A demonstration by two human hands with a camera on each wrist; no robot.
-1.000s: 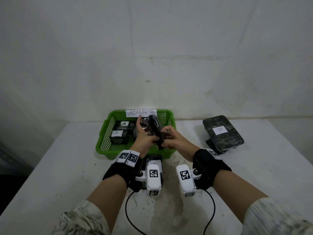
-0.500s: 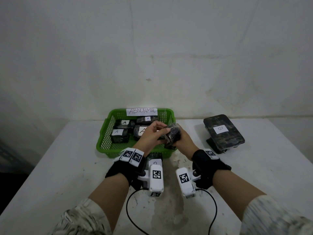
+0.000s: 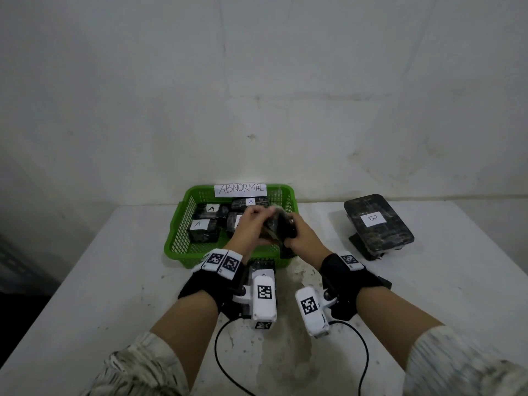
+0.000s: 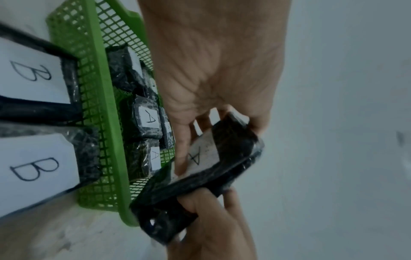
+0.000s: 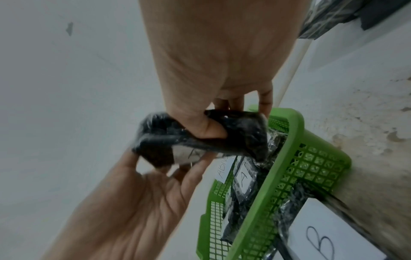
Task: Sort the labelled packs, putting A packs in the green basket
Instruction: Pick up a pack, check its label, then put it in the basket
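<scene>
Two hands hold a black wrapped pack over a green basket on a white table.

Left hand [image 3: 248, 227] and right hand [image 3: 303, 240] both grip the A pack [image 4: 206, 174] – fingers [image 4: 184, 154] curled round it, above the green basket's [image 3: 183, 224] near edge. Beyond the fingers, the basket, tagged ABNORMAL, holds several A-labelled packs [image 3: 203, 230]. Right of the fingers, a B pack [image 3: 377, 222] lies on the table [image 3: 100, 281].
</scene>
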